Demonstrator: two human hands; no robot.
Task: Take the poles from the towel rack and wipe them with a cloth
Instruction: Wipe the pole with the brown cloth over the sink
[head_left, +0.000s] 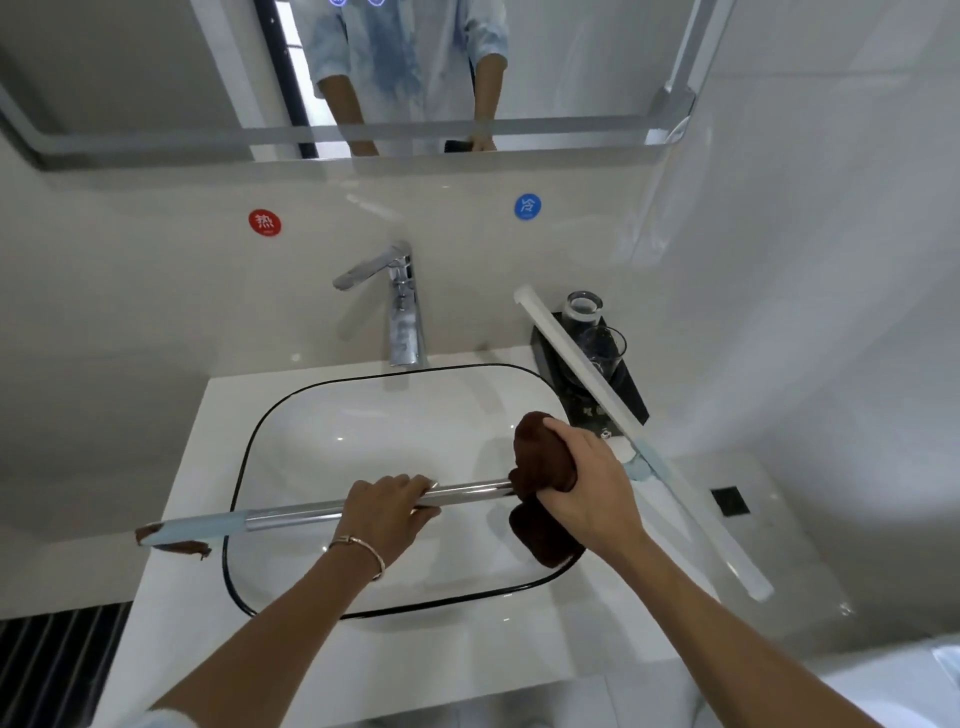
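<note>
Head view: white bathroom desk (174, 499) with sink (244, 457). Left hand (387, 506) grips a chrome, blue-ended pole (291, 518); right hand (587, 483) clamps brown cloth (540, 452), seemingly round it.

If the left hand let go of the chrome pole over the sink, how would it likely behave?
The chrome pole looks rigid: it spans the sink straight, without sag. Its round, glossy surface suggests it would probably roll and slip easily. With only the right hand gripping it through the brown cloth, the long free end would likely dip.
</note>
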